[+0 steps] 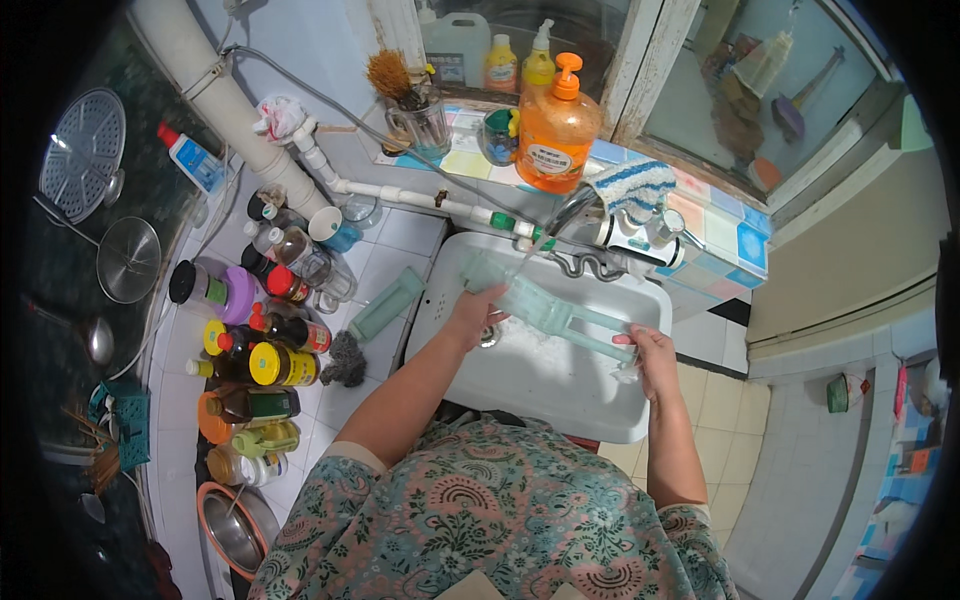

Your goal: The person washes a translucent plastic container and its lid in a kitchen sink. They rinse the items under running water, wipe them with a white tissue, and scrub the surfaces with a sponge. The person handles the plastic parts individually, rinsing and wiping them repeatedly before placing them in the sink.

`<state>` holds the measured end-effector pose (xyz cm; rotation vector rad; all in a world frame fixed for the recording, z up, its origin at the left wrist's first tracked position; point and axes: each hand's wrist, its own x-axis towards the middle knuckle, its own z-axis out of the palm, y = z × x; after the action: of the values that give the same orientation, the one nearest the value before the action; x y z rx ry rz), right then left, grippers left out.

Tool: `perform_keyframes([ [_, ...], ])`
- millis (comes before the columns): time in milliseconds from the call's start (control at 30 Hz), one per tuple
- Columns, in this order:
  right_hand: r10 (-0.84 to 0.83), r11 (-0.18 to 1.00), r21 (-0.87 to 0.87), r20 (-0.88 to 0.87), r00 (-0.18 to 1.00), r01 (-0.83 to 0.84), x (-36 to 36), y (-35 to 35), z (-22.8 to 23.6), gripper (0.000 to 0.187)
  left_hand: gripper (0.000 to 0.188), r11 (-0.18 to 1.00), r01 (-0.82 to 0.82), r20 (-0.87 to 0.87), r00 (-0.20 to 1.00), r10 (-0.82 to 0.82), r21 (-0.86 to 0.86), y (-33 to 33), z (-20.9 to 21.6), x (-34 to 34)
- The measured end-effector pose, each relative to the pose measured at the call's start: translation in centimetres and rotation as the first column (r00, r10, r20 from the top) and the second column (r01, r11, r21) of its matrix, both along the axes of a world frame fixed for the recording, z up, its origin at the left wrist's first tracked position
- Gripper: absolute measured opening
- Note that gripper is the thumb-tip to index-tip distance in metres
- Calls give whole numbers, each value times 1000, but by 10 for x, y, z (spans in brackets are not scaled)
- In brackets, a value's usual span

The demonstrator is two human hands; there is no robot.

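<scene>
Over the white sink [625, 410], I hold a long, pale green, see-through plastic piece [540, 305] with a solid body and two slim parallel bars; its exact kind cannot be told. My left hand [475, 317] grips its body at the left end, partly hiding it. My right hand [652, 360] closes on the ends of the bars at the right. From the tap [572, 207], water runs down onto the body. Left of the sink, a matching pale green oblong plastic tray [388, 304] lies on the tiled counter, with a dark grey scouring pad [345, 360] beside it.
Several bottles and jars, among them a yellow-lidded jar [283, 364], crowd the counter at left. A metal bowl [238, 530] stands nearer. Behind the sink are an orange pump bottle [558, 130], a striped cloth [632, 190] and a white pipe [400, 195].
</scene>
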<state>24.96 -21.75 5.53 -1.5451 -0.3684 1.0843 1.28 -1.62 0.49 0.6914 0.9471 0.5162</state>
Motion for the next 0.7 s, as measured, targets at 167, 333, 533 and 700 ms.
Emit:
perform_keyframes([
  [167, -18, 999, -40, 106, 994, 22, 2, -5, 13, 18, 27, 1000, 2, 6, 1000, -2, -18, -2, -4, 1],
  [333, -9, 997, -74, 168, 986, 21, -4, -5, 30, 23, 25, 996, 89, -52, 995, -88, 4, -2, -3, 3],
  [533, -10, 997, -78, 223, 975, 28, -7, -1, 38, 30, 32, 989, 147, -34, 989, -147, -16, -5, -4, -1],
  [700, -43, 996, -69, 153, 987, 55, -2, 0, 30, 34, 39, 988, 118, 146, 984, -103, -102, -6, 12, -4],
])
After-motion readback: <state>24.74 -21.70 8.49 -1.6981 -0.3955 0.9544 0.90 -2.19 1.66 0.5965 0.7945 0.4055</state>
